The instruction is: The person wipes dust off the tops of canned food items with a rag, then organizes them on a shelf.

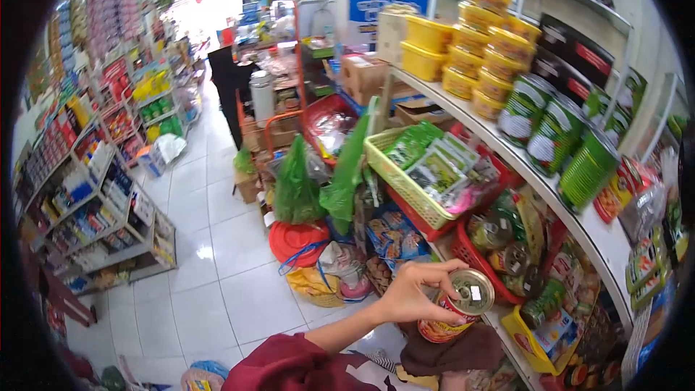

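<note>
My left hand (pixel 423 297) reaches in from the lower left, the forearm coming out of a maroon sleeve (pixel 297 368). Its thumb and fingers are closed round a food can (pixel 447 324) with a red and yellow label. The can is tilted so that its gold-coloured lid, with a white sticker, faces up toward me. Dark brown cloth (pixel 452 351) lies just below the can. I cannot make out my right hand. Nearest to the held can is a red basket (pixel 470 264) of jars and packets, with a yellow bin (pixel 532 347) of goods to its right.
A long white shelf (pixel 507 146) on the right carries yellow tubs (pixel 457 83) and large green cans (pixel 590 170). Below it sits a pale yellow basket (pixel 405 181) of packets. Green bags (pixel 297 188) hang beside the tiled aisle (pixel 217 228); a stocked rack (pixel 108 210) stands left.
</note>
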`<state>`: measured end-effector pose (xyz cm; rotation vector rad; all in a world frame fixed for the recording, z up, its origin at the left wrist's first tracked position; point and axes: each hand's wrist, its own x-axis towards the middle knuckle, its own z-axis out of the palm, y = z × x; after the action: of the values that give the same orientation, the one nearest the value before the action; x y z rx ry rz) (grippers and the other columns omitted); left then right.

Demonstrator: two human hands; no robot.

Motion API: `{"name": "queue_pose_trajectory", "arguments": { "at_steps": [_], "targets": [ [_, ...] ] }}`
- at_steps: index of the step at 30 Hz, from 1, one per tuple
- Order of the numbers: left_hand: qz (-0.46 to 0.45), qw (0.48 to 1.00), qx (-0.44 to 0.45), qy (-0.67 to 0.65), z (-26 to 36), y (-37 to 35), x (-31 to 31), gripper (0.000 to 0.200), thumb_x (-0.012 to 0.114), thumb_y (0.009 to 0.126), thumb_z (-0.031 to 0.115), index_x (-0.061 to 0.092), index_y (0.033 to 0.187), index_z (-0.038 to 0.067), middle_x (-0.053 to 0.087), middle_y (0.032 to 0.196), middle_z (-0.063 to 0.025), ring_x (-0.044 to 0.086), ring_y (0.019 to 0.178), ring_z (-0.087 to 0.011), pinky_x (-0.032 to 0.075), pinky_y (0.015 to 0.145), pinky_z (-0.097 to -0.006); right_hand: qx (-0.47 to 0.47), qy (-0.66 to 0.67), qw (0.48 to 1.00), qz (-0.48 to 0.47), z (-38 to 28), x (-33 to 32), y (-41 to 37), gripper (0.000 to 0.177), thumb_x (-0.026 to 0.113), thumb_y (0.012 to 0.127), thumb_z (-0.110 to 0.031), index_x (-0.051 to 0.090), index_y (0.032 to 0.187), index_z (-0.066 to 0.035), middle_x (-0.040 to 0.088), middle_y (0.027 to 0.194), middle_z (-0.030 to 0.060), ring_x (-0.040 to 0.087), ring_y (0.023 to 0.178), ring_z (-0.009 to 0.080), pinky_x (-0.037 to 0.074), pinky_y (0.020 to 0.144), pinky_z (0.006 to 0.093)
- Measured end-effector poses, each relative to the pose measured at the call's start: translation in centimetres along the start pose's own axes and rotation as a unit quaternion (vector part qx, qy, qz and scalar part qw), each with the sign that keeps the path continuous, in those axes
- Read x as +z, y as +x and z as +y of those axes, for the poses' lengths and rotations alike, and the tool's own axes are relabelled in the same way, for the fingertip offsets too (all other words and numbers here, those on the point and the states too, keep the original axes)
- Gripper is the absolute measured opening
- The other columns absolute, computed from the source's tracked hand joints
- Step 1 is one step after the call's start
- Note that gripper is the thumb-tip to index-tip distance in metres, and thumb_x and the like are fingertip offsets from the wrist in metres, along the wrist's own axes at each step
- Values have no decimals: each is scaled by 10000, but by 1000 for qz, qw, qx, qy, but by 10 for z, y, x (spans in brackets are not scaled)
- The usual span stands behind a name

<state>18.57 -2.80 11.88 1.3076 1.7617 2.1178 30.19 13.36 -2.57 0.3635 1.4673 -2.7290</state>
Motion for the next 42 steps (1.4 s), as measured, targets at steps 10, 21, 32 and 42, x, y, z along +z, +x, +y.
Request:
{"name": "queue_pose_trajectory", "arguments": {
  "at_steps": [10,21,32,42],
  "targets": [
    [257,961,-45,94,44,-100,-85,770,794,585,248,396,1205,26,526,1133,-153,507,1063,-253,389,910,-350,-29,-91,963,-253,33,139,34,403,586,774,-78,469,1148,15,568,1054,95,571,928,190,461,806,309],
    [205,972,-87,76,20,-181,-129,827,805,528,209,370,1200,0,525,1090,-96,504,1024,-180,375,905,-314,164,116,953,-227,66,193,21,638,623,626,58,407,1226,34,513,1144,96,518,1021,182,407,892,285],
    [257,957,-119,-65,27,-225,-139,866,816,486,231,364,1179,-25,524,1094,-123,512,1012,-191,386,898,-328,118,1,981,-156,98,197,18,637,656,682,-76,388,1247,46,557,1029,50,540,912,108,427,797,227],
    [225,973,-49,-27,46,-248,-149,863,797,479,237,390,1179,-60,527,1075,-150,538,978,-224,408,864,-322,175,-70,951,-246,112,203,4,747,712,597,-92,379,1252,43,531,1117,75,512,994,131,404,859,255]
  ]
}}
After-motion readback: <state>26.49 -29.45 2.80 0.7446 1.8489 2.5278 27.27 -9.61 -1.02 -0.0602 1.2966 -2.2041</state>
